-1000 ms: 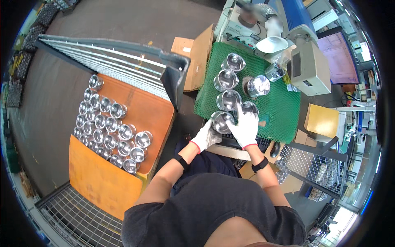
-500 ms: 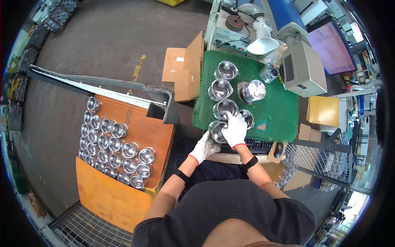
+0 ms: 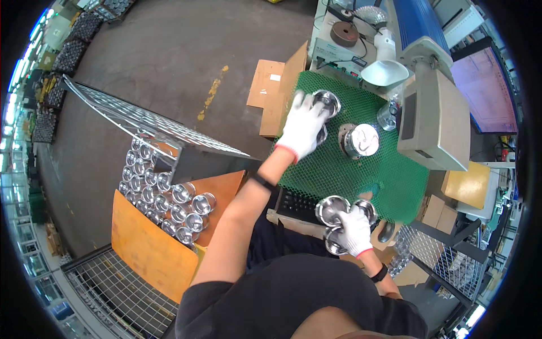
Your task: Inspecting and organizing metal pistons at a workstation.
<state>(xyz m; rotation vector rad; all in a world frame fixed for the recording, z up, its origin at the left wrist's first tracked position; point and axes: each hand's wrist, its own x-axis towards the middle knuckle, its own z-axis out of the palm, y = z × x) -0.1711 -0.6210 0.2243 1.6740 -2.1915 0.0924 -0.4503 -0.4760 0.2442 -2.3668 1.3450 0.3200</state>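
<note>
My left hand (image 3: 304, 127), in a white glove, reaches over the green mesh mat (image 3: 389, 186). Its fingers are spread and slightly blurred at the rim of a shiny metal piston (image 3: 327, 102). A second piston (image 3: 322, 135) is partly hidden beside that hand. At the mat's near edge my gloved right hand (image 3: 355, 230) is closed on a cluster of pistons, its fingers hiding where they touch. Of these, one piston (image 3: 332, 211) lies left of the fingers, one (image 3: 335, 242) nearer me and one (image 3: 367, 210) to the right. Another piston (image 3: 363, 140) sits on a round fixture (image 3: 345, 135).
A keyboard (image 3: 299, 204) lies by the mat's near edge. Rows of pistons (image 3: 182, 193) stand on an orange board (image 3: 223, 192) at left, behind a metal-framed rail (image 3: 214, 164). A beige machine head (image 3: 437, 124) overhangs the mat's right side; a white lamp (image 3: 385, 72) stands behind.
My left hand has moved away from the near pistons to the far ones. My right hand has drawn several pistons toward me and right. The view has shifted.
</note>
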